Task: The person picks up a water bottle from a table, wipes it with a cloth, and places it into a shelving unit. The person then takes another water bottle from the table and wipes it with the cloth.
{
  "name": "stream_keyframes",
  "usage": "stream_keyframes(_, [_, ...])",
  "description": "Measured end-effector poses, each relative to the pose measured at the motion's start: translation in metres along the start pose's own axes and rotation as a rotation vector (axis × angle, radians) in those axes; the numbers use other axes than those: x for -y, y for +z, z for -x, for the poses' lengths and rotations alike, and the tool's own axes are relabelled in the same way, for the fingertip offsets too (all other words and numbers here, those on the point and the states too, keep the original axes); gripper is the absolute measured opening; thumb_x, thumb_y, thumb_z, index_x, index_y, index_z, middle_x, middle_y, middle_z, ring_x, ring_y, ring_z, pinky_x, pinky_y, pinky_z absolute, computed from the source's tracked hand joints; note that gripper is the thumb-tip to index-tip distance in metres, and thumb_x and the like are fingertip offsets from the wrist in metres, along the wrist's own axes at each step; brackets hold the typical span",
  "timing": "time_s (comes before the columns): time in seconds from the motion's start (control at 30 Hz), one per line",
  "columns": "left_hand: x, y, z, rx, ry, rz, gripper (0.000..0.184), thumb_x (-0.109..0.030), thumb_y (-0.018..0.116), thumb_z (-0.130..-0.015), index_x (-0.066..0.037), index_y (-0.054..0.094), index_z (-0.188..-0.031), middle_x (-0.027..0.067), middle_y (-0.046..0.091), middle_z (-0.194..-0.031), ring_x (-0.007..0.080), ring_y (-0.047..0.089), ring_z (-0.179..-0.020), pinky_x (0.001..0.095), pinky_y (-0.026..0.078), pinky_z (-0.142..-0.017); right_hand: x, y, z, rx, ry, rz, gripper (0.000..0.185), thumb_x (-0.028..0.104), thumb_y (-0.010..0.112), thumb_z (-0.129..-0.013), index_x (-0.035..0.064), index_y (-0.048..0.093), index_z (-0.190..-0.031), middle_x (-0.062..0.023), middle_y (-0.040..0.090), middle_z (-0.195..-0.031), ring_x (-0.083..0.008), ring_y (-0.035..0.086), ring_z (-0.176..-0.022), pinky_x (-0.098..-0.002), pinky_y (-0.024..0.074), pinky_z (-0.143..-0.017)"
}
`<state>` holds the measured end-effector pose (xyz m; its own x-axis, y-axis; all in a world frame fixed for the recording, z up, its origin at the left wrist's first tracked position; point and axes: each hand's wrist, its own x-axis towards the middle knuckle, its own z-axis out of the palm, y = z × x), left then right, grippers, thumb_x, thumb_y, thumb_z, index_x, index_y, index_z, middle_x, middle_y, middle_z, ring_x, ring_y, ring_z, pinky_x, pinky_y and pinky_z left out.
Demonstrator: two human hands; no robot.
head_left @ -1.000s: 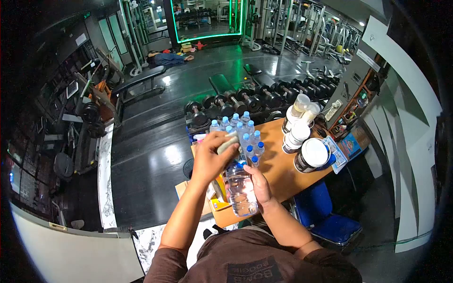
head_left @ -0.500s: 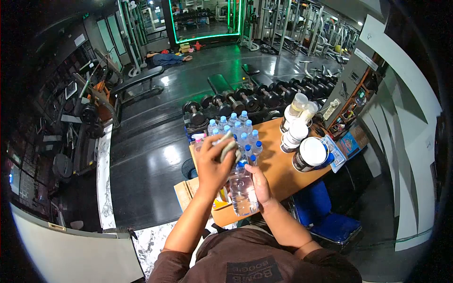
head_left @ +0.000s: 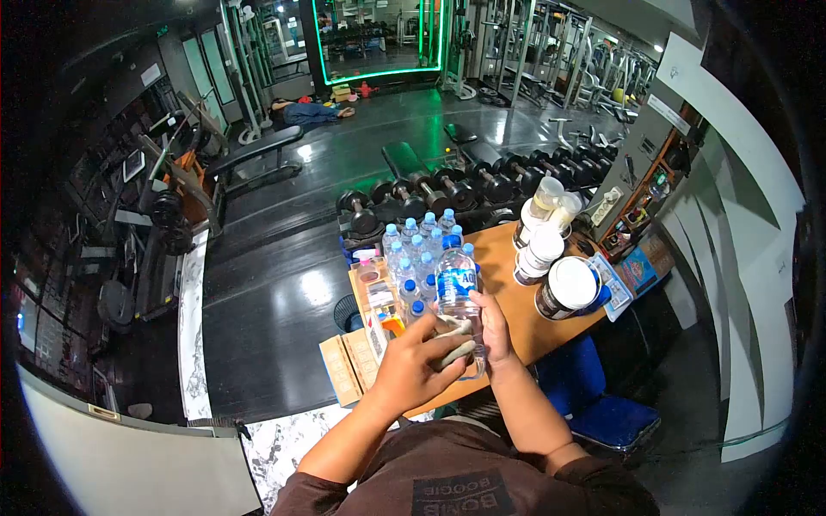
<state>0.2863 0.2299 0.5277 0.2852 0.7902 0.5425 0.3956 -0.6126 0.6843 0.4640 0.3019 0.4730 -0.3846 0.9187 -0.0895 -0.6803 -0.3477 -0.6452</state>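
Note:
In my right hand (head_left: 494, 328) is a clear plastic water bottle (head_left: 453, 273) with a blue label and blue cap, upright and tilted slightly. The fingers of that hand are closed along its right side. My left hand (head_left: 415, 361) is closed around a pale folded cloth (head_left: 458, 337), which is against the lower part of the bottle. The cloth and fingers hide some of the bottle's base. Just beyond my hands, several more capped water bottles (head_left: 416, 248) stand close together on the wooden table (head_left: 503, 249).
White-lidded tubs (head_left: 570, 282) stand on the table's right side. An opened cardboard box (head_left: 344, 365) is at its left, near a dark basket (head_left: 347, 314). A blue chair (head_left: 607, 417) sits at right. Dumbbells (head_left: 460, 191) line a rack behind; a person (head_left: 310, 113) lies on the floor.
The held bottle has moved up and away from me, and its label now shows. My left hand with the cloth has dropped from near the cap to the bottle's lower part.

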Motion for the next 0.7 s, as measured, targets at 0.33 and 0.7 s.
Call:
stream_keyframes(0.33, [0.033, 0.008, -0.031, -0.334, -0.06, -0.033, 0.038, -0.004, 0.08, -0.083, -0.007, 0.079, -0.121, 0.0142, 0.069, -0.117, 0.0312, 0.072, -0.096, 0.0378, 0.057, -0.084, -0.019, -0.005, 0.001, 0.0, -0.024, -0.012, 0.037, 0.028, 0.054, -0.106, 0.0088, 0.062, -0.136, -0.0041, 0.073, -0.116, -0.0138, 0.072, -0.102, -0.0306, 0.0583, -0.087])
stream_keyframes(0.7, [0.005, 0.031, 0.028, -0.203, -0.109, 0.201, 0.035, -0.001, 0.082, -0.084, -0.004, 0.081, -0.119, 0.0129, 0.069, -0.104, 0.0237, 0.073, -0.089, 0.0336, 0.058, -0.078, 0.006, -0.013, -0.006, -0.158, -0.103, 0.06, 0.057, 0.044, 0.049, -0.103, -0.0071, 0.066, -0.12, -0.0192, 0.076, -0.1, -0.0283, 0.075, -0.079, -0.0413, 0.0646, -0.071])
